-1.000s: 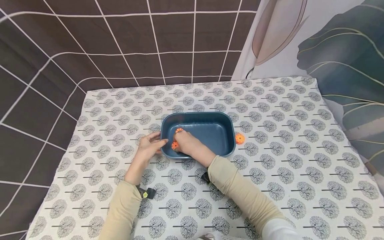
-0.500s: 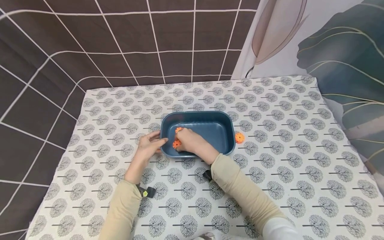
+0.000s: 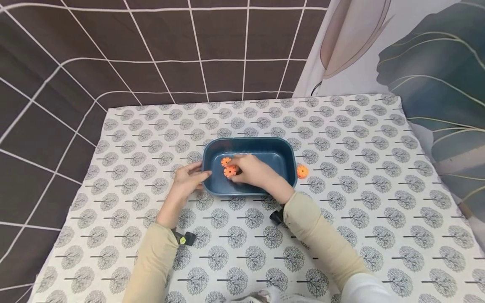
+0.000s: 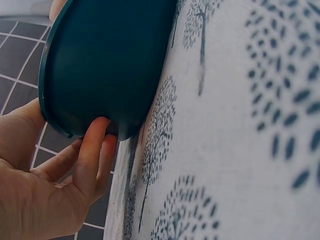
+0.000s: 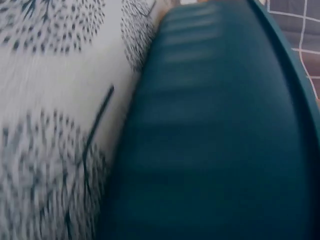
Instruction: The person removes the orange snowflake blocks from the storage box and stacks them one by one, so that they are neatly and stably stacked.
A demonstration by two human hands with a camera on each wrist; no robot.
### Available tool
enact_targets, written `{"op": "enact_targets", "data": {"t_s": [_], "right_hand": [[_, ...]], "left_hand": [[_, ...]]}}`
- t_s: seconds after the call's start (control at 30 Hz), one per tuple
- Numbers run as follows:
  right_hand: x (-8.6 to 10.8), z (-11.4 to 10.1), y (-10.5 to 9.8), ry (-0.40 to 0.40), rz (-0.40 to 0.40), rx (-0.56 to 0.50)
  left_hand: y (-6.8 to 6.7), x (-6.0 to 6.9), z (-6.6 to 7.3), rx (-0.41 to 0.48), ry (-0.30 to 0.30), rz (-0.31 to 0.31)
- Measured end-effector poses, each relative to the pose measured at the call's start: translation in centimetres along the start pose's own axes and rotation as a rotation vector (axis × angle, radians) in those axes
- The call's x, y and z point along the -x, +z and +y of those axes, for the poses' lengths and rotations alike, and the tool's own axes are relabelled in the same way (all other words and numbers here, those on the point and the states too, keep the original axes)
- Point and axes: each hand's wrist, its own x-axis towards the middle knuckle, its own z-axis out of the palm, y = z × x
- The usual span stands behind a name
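In the head view a dark blue-green plastic basin [image 3: 261, 189] stands on the cloth. My left hand [image 3: 186, 179] holds its left end, thumb at the rim and fingers against the outer wall; the left wrist view shows these fingers [image 4: 90, 155] touching the basin [image 4: 100, 60]. Inside the basin, my right hand [image 3: 250, 168] pinches an orange notched disc [image 3: 229, 171] between thumb and fingers. A second orange notched disc [image 3: 225, 162] is right beside it; whether they are joined I cannot tell. The right wrist view has only the basin's outer side [image 5: 210, 125], which hides the hand.
More orange notched discs [image 3: 302, 171] lie on the cloth against the basin's right end. A tree-print cloth [image 3: 363, 189] covers the table. Behind it hangs a dark grid-patterned curtain [image 3: 223, 38], with a leaf-patterned drape [image 3: 435, 71] at the right.
My right hand has moved a little right and away from me inside the basin, and the pinched orange disc has moved with it. The left hand stays on the basin's left end.
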Motion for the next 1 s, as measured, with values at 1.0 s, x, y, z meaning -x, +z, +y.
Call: {"op": "enact_targets", "data": {"t_s": [1.0], "right_hand": [[11.0,7.1,-6.4,0.057,0.421,0.031]], "left_hand": [[0.0,-0.1,0.1,-0.030,-0.013,0.003]]}}
